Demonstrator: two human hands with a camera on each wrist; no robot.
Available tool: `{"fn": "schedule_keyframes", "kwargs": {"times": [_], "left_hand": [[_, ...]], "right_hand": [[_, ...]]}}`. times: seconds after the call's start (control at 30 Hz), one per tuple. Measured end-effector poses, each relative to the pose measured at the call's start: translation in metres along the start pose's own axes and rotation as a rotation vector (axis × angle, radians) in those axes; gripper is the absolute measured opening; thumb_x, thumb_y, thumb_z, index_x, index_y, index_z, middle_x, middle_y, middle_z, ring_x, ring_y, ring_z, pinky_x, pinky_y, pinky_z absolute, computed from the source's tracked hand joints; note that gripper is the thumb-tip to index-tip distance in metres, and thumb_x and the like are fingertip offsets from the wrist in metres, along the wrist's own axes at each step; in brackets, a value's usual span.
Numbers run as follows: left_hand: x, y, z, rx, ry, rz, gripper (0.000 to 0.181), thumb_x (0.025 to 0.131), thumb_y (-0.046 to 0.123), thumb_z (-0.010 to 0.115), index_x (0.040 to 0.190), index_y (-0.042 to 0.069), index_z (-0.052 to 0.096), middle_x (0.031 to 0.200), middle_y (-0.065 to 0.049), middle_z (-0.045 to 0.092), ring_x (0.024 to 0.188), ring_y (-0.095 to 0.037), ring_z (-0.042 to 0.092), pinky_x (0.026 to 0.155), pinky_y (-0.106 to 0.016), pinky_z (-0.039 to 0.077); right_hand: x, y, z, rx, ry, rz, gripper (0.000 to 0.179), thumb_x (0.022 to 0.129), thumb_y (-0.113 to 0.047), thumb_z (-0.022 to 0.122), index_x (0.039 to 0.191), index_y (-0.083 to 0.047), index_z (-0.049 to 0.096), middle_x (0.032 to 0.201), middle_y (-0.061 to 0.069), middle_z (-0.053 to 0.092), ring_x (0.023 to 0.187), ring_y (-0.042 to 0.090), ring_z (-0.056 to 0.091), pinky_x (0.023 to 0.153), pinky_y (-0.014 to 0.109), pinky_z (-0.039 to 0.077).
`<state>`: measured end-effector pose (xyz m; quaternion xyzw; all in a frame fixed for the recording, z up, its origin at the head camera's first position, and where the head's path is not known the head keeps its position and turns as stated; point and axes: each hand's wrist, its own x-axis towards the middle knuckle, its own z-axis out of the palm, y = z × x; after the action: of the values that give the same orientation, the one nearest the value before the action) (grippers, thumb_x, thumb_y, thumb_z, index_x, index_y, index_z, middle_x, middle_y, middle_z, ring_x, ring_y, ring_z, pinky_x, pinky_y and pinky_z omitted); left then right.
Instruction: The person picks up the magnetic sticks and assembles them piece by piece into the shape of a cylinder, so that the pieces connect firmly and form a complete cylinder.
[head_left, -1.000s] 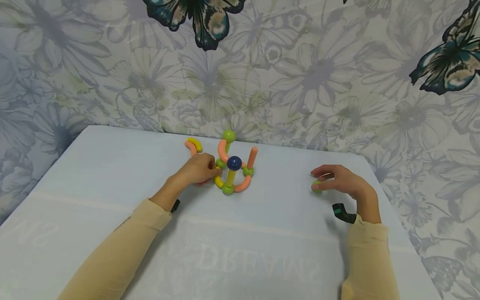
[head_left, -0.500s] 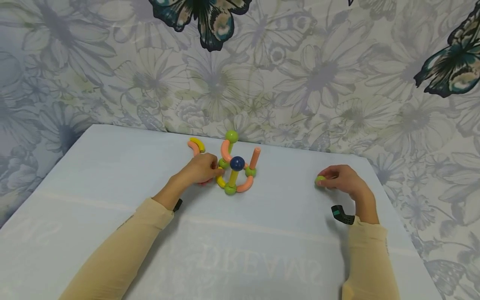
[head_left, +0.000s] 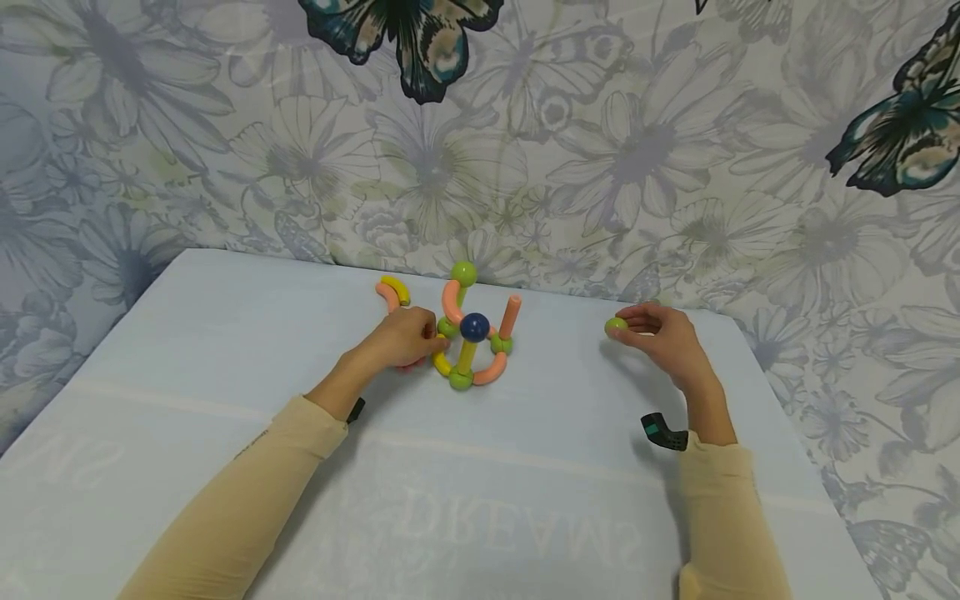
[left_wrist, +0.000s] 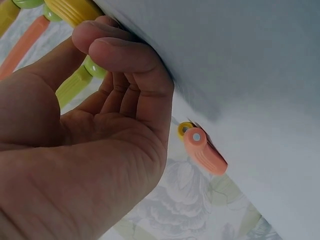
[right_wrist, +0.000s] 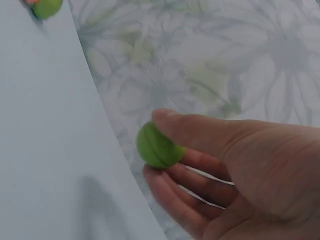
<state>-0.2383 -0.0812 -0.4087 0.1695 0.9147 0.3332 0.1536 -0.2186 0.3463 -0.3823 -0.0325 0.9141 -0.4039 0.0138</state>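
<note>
A magnetic stick-and-ball construction stands on the table, a ring of curved pink and yellow rods joined by green balls (head_left: 461, 379). A yellow post on it carries a dark blue ball (head_left: 474, 327); a straight pink rod (head_left: 509, 317) rises at its right. My left hand (head_left: 397, 337) pinches the yellow curved rod (left_wrist: 75, 11) on the ring's left side between thumb and fingers. To the right, away from the construction, my right hand (head_left: 663, 337) holds a loose green ball (right_wrist: 157, 146) by thumb and fingertips, raised over the table with its shadow below.
Beyond my left hand, a loose yellow curved rod (head_left: 396, 288) and a pink curved rod (left_wrist: 207, 155) lie side by side near the table's back edge. The white table (head_left: 525, 500) meets a flower-and-butterfly patterned wall (head_left: 600, 167) behind.
My right hand has closed on the green ball, lifted it off the table and moved it a little left and away from me. My left hand stays at the construction.
</note>
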Motion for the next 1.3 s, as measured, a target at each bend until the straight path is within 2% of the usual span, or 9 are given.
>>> {"fn": "schedule_keyframes", "kwargs": {"times": [0.13, 0.33, 0.47, 0.7, 0.9, 1.07, 1.3], "left_hand": [[0.000, 0.000, 0.001, 0.025, 0.010, 0.027, 0.030, 0.101, 0.025, 0.071, 0.083, 0.006, 0.056, 0.060, -0.002, 0.055, 0.048, -0.014, 0.050, 0.049, -0.026, 0.041], [0.000, -0.001, 0.002, 0.050, 0.018, 0.051, 0.030, 0.102, 0.026, 0.071, 0.084, 0.007, 0.057, 0.061, -0.002, 0.056, 0.049, -0.014, 0.050, 0.051, -0.026, 0.040], [0.000, 0.001, 0.002, 0.055, 0.023, 0.061, 0.031, 0.102, 0.027, 0.071, 0.083, 0.007, 0.056, 0.061, -0.002, 0.056, 0.050, -0.014, 0.051, 0.053, -0.027, 0.039], [-0.001, 0.003, 0.003, 0.057, 0.007, 0.075, 0.030, 0.102, 0.027, 0.070, 0.084, 0.008, 0.056, 0.062, -0.002, 0.057, 0.053, -0.014, 0.051, 0.055, -0.027, 0.039], [0.001, 0.002, 0.005, 0.057, -0.014, 0.081, 0.031, 0.102, 0.029, 0.070, 0.084, 0.009, 0.056, 0.063, -0.002, 0.057, 0.054, -0.015, 0.051, 0.056, -0.027, 0.038], [0.002, 0.003, 0.006, 0.060, -0.021, 0.077, 0.030, 0.103, 0.029, 0.070, 0.085, 0.009, 0.056, 0.064, -0.002, 0.057, 0.056, -0.015, 0.051, 0.057, -0.028, 0.038], [0.000, 0.004, 0.006, 0.061, -0.022, 0.073, 0.030, 0.102, 0.029, 0.070, 0.086, 0.008, 0.057, 0.063, -0.002, 0.057, 0.056, -0.015, 0.051, 0.057, -0.028, 0.038]], "right_hand": [[0.001, -0.019, 0.013, 0.048, 0.048, -0.088, 0.047, 0.094, -0.038, 0.081, 0.128, -0.009, 0.069, 0.128, 0.011, 0.071, 0.114, 0.015, 0.067, 0.085, 0.017, 0.055], [-0.004, -0.056, 0.034, 0.223, 0.115, -0.266, 0.036, 0.093, -0.019, 0.083, 0.124, -0.005, 0.072, 0.126, 0.013, 0.071, 0.113, 0.013, 0.070, 0.091, 0.019, 0.058], [-0.007, -0.079, 0.049, 0.291, 0.152, -0.368, 0.033, 0.092, -0.009, 0.082, 0.123, -0.003, 0.072, 0.124, 0.014, 0.072, 0.114, 0.013, 0.071, 0.093, 0.023, 0.059], [-0.012, -0.102, 0.072, 0.373, 0.224, -0.495, 0.033, 0.092, -0.001, 0.080, 0.124, -0.002, 0.072, 0.125, 0.015, 0.072, 0.116, 0.019, 0.071, 0.096, 0.029, 0.059], [-0.016, -0.107, 0.087, 0.378, 0.261, -0.535, 0.037, 0.092, -0.001, 0.079, 0.128, -0.005, 0.071, 0.128, 0.011, 0.072, 0.120, 0.021, 0.070, 0.099, 0.029, 0.058], [-0.015, -0.105, 0.098, 0.342, 0.246, -0.536, 0.037, 0.094, -0.005, 0.079, 0.129, -0.008, 0.071, 0.129, 0.005, 0.072, 0.123, 0.018, 0.068, 0.100, 0.029, 0.057], [-0.016, -0.106, 0.104, 0.318, 0.238, -0.539, 0.039, 0.094, -0.005, 0.079, 0.131, -0.010, 0.070, 0.130, 0.004, 0.072, 0.122, 0.018, 0.068, 0.100, 0.032, 0.058]]}}
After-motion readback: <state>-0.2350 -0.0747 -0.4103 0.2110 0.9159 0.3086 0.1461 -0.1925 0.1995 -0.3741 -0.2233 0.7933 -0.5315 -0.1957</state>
